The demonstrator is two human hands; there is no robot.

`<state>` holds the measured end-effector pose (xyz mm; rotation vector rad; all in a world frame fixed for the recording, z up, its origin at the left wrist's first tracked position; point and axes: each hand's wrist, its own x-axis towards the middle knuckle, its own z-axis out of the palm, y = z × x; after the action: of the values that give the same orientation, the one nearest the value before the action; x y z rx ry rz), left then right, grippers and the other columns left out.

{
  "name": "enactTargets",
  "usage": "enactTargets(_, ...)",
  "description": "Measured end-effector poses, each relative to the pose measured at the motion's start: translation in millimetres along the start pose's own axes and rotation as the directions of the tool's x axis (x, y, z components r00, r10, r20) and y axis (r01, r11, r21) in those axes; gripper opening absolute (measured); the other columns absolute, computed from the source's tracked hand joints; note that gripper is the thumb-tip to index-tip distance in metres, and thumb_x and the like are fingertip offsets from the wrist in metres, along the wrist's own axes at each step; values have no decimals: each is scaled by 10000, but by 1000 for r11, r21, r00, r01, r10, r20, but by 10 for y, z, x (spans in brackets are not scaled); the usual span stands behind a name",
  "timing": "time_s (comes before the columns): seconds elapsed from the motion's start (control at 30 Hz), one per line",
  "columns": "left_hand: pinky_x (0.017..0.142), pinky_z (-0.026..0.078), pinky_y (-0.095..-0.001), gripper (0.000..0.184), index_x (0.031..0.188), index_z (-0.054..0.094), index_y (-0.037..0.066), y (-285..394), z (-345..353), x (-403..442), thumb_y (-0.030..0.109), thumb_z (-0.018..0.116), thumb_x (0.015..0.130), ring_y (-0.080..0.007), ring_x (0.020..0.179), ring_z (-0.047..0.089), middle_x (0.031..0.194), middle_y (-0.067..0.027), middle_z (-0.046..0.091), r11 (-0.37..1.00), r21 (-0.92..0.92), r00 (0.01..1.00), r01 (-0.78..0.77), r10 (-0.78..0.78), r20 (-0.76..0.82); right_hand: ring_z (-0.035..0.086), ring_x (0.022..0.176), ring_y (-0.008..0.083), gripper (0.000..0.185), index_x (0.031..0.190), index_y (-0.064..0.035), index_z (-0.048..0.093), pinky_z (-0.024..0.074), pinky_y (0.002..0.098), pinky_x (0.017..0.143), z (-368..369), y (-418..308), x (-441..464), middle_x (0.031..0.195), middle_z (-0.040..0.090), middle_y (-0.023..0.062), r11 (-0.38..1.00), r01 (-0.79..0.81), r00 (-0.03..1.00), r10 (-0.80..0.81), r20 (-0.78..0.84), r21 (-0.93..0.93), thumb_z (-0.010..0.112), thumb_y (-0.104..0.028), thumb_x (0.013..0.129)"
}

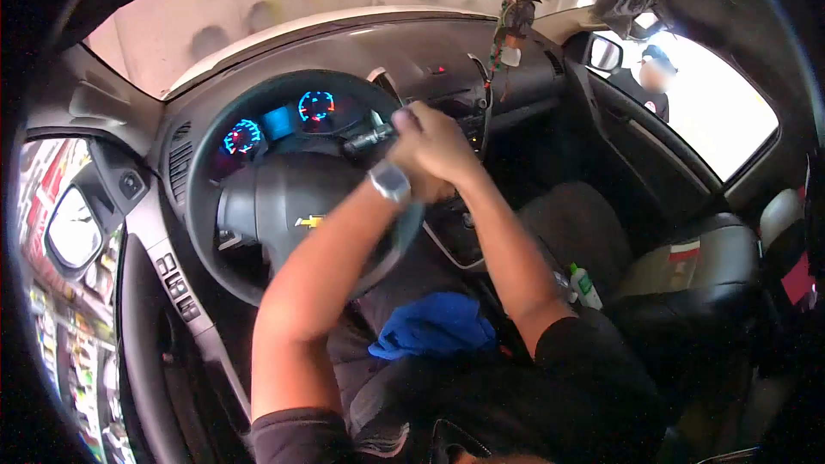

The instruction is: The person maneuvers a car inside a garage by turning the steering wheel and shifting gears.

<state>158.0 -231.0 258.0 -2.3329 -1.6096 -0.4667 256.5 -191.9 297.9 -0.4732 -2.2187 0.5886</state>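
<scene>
My two hands meet at the right side of the black steering wheel (206,245), in front of the lit gauges (279,123). The left hand (419,174), with a silver watch (390,181) on its wrist, lies partly under the other one and its fingers are mostly hidden. Above it is my right hand (438,144), blurred, its fingers bent near the wheel's upper right rim and a stalk (369,138). Whether either holds anything cannot be made out. Across my lap lies a blue cloth (434,325).
A green-and-white bottle (585,286) stands beside the passenger seat (692,262). Ornaments (513,34) hang from the mirror. Outside the passenger window is a person in a dark cap (655,82). The driver's door with window switches (176,286) is at the left.
</scene>
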Motion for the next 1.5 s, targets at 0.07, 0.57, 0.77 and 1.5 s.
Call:
enactTargets(0.07,808,542,-460,203,826,729,64,34,-685,57,227,711,707,-376,808,703,834,-165,730,932,-10,930,361,-361,-65,631,1141,384,460,1325,-10,552,478,441,988,-133,172,-204,1186,651,259,958,185,977,-155,-146,217,511,-374,1046)
enactTargets(0.57,806,505,-423,605,708,744,91,130,-1324,-282,645,581,887,-277,701,700,707,-119,705,744,601,952,293,-169,-255,599,992,158,563,1309,-130,535,473,333,822,1842,297,-2365,1178,640,30,-9,-508,756,476,450,862,463,-612,1027)
enactTargets(0.77,812,505,-444,553,665,736,96,140,-1275,-252,581,596,891,-280,690,691,689,-125,695,748,591,953,303,-223,-207,468,710,91,571,1286,-123,539,378,281,614,1911,160,-2415,913,581,-20,165,-567,698,617,364,807,505,-622,1010)
enactTargets(1.5,933,500,-475,556,766,773,96,210,-1379,-249,582,554,924,-307,781,722,759,-153,727,767,552,943,327,-299,-143,477,1330,313,1063,1580,34,198,454,443,1036,2039,251,-2356,1550,382,210,100,-563,695,595,405,820,432,-779,937)
